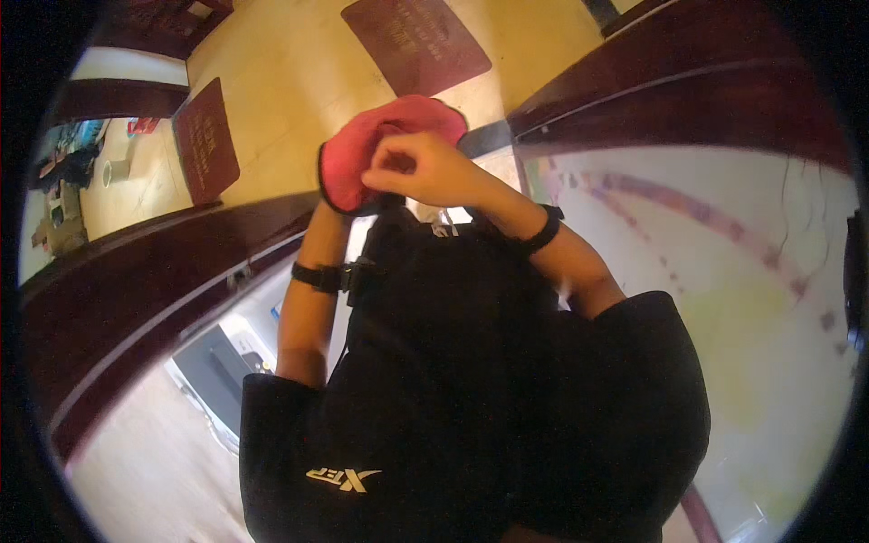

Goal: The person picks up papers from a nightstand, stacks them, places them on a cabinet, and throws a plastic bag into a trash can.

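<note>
Fabric of a black T-shirt (434, 380) is nearest to the wearer's eye, and two bare forearms reach forward from its sleeves, banded by a left arm strap (319, 277) and a right arm strap (543, 233). Beyond the chest, up in front of the person, is a rounded pink cloth piece (348, 163) with a black-bound edge. The right hand (421, 167) lies across it, fingers curled round to the thumb in a loose ring; from here I cannot tell whether the fingertips pinch the fabric. The left hand is hidden at the cloth, perhaps inside or behind it, so I cannot tell its grip either. To handle the piece well, I would keep the left side steady, work the right fingertips along the bound edge, and ease any creases out gently rather than tug at the middle. Past the hands run a dark red right door frame (670, 118) and a matching left door frame (109, 299). Farther off, a yellowish floor (281, 81) carries a reddish-brown upper mat (416, 45) and a similar left mat (206, 145); a pale cylindrical container (116, 173) stands beyond, at far left.
</note>
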Motion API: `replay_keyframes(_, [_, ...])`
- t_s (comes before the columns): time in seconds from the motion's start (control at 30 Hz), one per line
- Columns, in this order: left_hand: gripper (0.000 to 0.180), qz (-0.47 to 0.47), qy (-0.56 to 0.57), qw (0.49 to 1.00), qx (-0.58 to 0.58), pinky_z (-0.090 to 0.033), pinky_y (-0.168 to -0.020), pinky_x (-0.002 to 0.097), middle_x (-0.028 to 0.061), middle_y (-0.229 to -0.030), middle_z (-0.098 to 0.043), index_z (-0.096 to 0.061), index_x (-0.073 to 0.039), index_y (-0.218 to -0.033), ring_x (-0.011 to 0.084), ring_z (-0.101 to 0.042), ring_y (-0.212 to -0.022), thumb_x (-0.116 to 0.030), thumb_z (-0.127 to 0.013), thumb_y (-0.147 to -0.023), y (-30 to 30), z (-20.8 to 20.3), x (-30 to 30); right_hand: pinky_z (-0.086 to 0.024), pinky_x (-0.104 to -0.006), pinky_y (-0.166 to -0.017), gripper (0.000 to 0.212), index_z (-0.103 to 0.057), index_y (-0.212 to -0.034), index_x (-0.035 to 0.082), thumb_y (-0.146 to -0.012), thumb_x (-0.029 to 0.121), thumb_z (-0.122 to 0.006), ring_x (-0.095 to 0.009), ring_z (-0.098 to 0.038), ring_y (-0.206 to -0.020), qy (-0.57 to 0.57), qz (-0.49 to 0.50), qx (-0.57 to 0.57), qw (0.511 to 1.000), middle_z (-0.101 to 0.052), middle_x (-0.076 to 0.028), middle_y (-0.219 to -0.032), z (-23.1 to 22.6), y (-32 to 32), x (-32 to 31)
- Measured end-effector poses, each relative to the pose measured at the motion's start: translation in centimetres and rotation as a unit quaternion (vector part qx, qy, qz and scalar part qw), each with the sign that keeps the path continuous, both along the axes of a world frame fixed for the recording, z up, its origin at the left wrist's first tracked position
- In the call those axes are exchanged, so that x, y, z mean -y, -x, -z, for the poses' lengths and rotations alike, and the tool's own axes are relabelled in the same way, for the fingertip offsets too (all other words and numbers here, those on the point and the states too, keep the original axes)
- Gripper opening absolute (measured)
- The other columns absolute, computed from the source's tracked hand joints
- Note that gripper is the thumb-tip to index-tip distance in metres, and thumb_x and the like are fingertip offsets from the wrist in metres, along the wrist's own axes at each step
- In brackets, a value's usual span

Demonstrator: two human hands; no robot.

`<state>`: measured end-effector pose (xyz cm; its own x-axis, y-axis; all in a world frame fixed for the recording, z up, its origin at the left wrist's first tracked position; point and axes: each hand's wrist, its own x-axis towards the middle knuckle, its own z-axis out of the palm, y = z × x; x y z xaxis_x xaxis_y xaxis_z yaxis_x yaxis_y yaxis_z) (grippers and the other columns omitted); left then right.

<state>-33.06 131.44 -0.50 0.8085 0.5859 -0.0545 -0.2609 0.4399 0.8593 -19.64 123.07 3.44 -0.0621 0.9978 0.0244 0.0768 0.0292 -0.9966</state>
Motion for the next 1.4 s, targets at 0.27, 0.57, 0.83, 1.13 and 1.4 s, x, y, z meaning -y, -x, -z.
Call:
replay_keyframes(0.27, [0.019, 0.081, -0.400, 0.834, -0.371, -0.050, -0.073, 0.0259, 0.0069, -0.097, -0.061, -0.056, 0.000, -0.106, 0.0149, -0.060, -0.086, -0.006, -0.055, -0.088, -10.2, -2.6, -15.6, -0.047, -0.0212, -0.063, 0.020, -0.062, -0.081, 0.002, -0.078, 0.017, -0.075, -0.007, -0.059, -0.067, 0.034, -0.051, -0.045, 0.997, -0.064, -0.003, -0.074, -2.0, -12.3, -17.2])
replay_keyframes(0.57, [0.039, 0.186, 0.105, 0.977, -0.024, -0.050, -0.072, 0.0268, 0.0033, -0.092, -0.061, -0.054, -0.002, -0.107, 0.0124, -0.059, -0.082, -0.012, -0.070, -0.073, -34.3, 2.8, -32.0, -0.043, -0.0224, -0.056, 0.023, -0.052, -0.074, 0.003, -0.077, 0.014, -0.072, -0.006, -0.054, -0.061, -0.014, 0.277, 0.038, 0.960, -0.057, -0.002, -0.063, -3.1, -28.7, -30.1])
replay_keyframes(0.83, [0.032, 0.288, -0.206, 0.929, 0.103, -0.045, -0.082, 0.0300, 0.0070, -0.100, -0.057, -0.055, -0.003, -0.106, 0.0173, -0.055, -0.096, -0.017, -0.066, -0.079, -59.5, 2.5, -39.9, -0.041, -0.0420, -0.059, 0.017, -0.044, -0.090, 0.001, -0.079, 0.009, -0.053, -0.036, -0.052, -0.065, -0.106, 0.523, 0.156, 0.831, -0.049, -0.020, -0.072, -3.7, -45.6, -37.8])
replay_keyframes(1.13, [0.025, 0.236, -0.615, 0.753, -0.011, -0.046, -0.063, 0.0391, 0.0109, -0.074, -0.059, -0.056, -0.008, -0.077, 0.0309, -0.058, -0.072, -0.028, -0.068, -0.068, -83.7, -1.7, -52.1, -0.045, -0.0381, -0.062, 0.014, -0.049, -0.087, 0.001, -0.085, 0.014, -0.052, -0.027, -0.058, -0.068, -0.027, 0.513, 0.111, 0.851, -0.056, -0.018, -0.073, -1.6, -71.3, -47.6])
replay_keyframes(1.4, [0.025, 0.184, -0.545, 0.818, -0.022, -0.048, -0.068, 0.0359, 0.0109, -0.087, -0.061, -0.059, -0.007, -0.092, 0.0228, -0.061, -0.080, -0.022, -0.063, -0.072, -93.0, 0.0, -59.5, -0.046, -0.0429, -0.057, 0.037, -0.055, -0.087, 0.005, -0.080, 0.040, -0.066, -0.035, -0.061, -0.068, -0.006, 0.277, 0.204, 0.939, -0.063, -0.018, -0.076, -1.0, -83.9, -53.0])
